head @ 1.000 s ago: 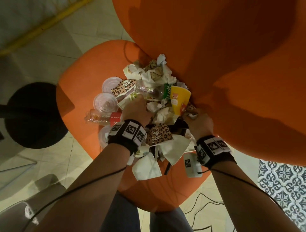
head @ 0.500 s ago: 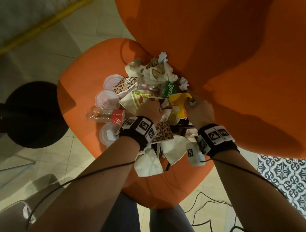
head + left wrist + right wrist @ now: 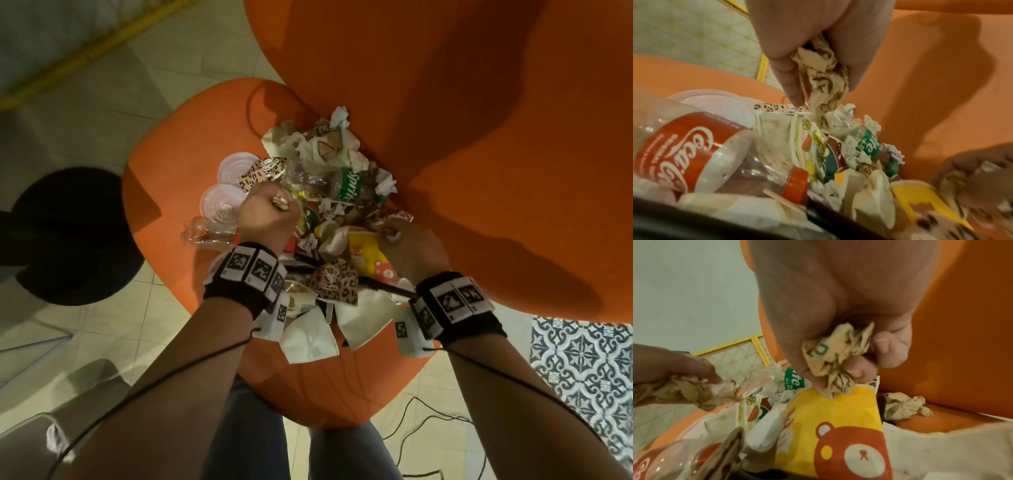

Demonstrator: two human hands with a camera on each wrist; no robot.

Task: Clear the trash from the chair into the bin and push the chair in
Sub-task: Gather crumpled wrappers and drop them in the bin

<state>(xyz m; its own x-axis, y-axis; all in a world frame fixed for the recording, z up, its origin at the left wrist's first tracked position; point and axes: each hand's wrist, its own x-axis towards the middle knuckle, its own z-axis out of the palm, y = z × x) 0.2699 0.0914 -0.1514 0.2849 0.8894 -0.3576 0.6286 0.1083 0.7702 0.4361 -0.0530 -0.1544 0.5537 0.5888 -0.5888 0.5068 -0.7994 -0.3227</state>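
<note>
**A:** Nearest you, what lies at the front of the seat?

**B:** Your two forearms reach over the front edge of the orange chair (image 3: 178, 192). Just beyond your wrist bands sit white paper wrappers (image 3: 310, 337) and a leopard-print wrapper (image 3: 334, 282), all on the seat.

**A:** And your left hand?

**B:** Your left hand (image 3: 265, 219) is clenched round a crumpled leopard-print paper wad (image 3: 823, 78), which hangs from your fingers over the pile. Below it lies a Coca-Cola bottle (image 3: 701, 155) on its side, red cap pointing into the heap, with clear plastic lids (image 3: 222, 205) just beside it on the seat.

**A:** Your right hand?

**B:** Your right hand (image 3: 412, 248) is closed on another crumpled printed wad (image 3: 836, 360), thumb and curled fingers pinching it directly above a yellow bear-print cup (image 3: 840, 426) lying in the heap.

**A:** Farther in?

**B:** Between your hands and the backrest the trash pile continues: a Sprite bottle (image 3: 346, 185) lying across it, a fruit-print paper cup (image 3: 807, 142) beside that, white crumpled tissues (image 3: 385, 181), and more wrappers (image 3: 318, 144) touching the orange backrest (image 3: 479, 120). One loose brown wad (image 3: 904, 405) lies on the seat against the backrest, right of the yellow cup.

**A:** Off the chair?

**B:** A round black shape (image 3: 65, 236) stands on the tiled floor (image 3: 102, 102) to your left; I cannot tell what it is.
</note>
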